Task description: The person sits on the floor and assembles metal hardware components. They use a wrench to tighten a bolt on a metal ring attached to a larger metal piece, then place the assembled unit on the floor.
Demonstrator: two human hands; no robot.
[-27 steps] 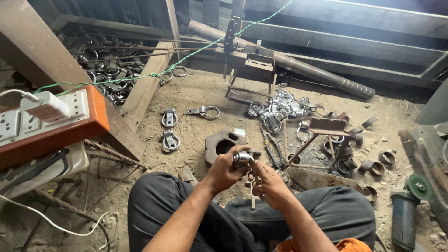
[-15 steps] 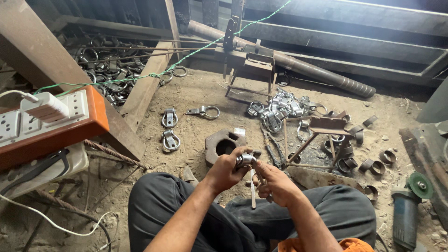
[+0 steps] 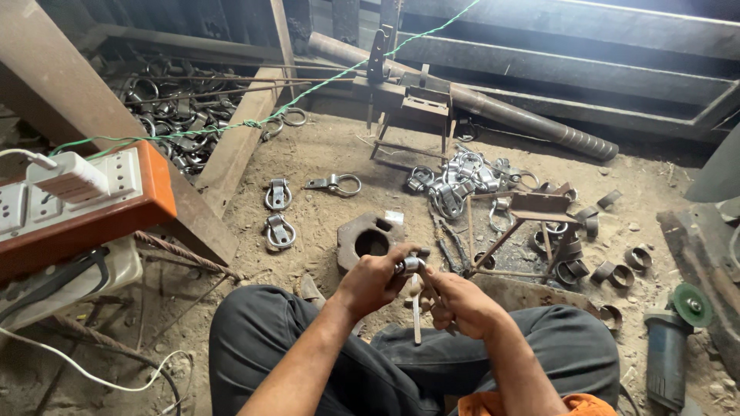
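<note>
A: Head view, item one: small metal clamp ring [image 3: 411, 266], held above the lap between both hands. Left hand [image 3: 375, 281] has its grip clenched round the ring; right hand [image 3: 456, 302] has its grip closed on a thin metal rod [image 3: 417, 316] hanging down from it.

B: Step in hand?

A: By my reading, fitting or turning the rod at the ring; a steady ring and a fine twist seem called for.

B: Surroundings?

A: Just beyond the hands, a thick metal block with a round hole [image 3: 368, 240] on the dirt floor [image 3: 324, 154]. Finished ring fittings [image 3: 277, 231] left of it; a heap of the same [image 3: 455, 181] farther back. Angle grinder [image 3: 671, 347] far right.

B: Packages, labels?

A: None legible. Orange-and-white socket board [image 3: 85, 196], far left, with a white plug [image 3: 69, 176].
</note>
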